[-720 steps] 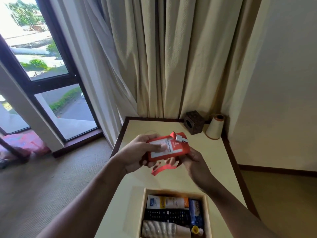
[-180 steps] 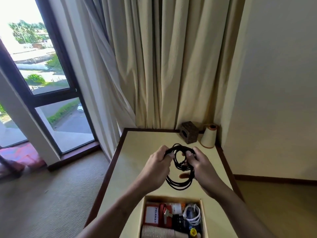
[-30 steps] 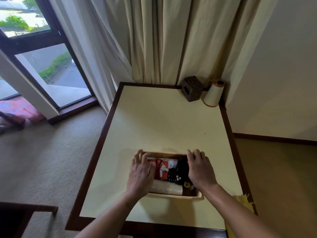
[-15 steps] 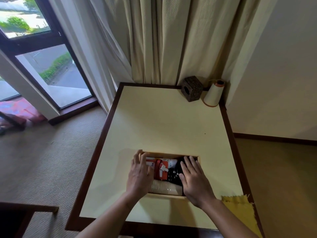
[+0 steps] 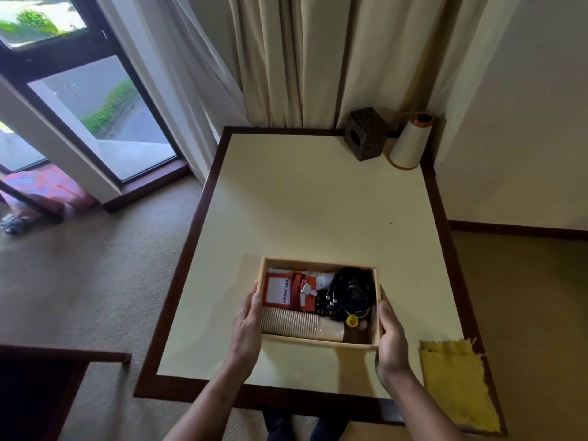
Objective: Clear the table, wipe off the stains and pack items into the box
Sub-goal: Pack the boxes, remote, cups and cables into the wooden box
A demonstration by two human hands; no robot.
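yellow cloth (image 5: 456, 383), orange badge (image 5: 280, 289), blk cable (image 5: 353, 291)

The counter (image 5: 318, 202) has a smooth, matt cream top inside a dark polished wooden border. The box (image 5: 318, 339) looks like pale, unvarnished wood. A stack of ribbed brown paper cups (image 5: 291, 323) lies inside it beside a glossy black coiled cable (image 5: 353, 291) and an orange plastic badge holder (image 5: 280, 289). The yellow cloth (image 5: 458, 383) is matt with frayed edges.

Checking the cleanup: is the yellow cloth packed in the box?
No, the cloth lies on the table's right edge, outside the box.
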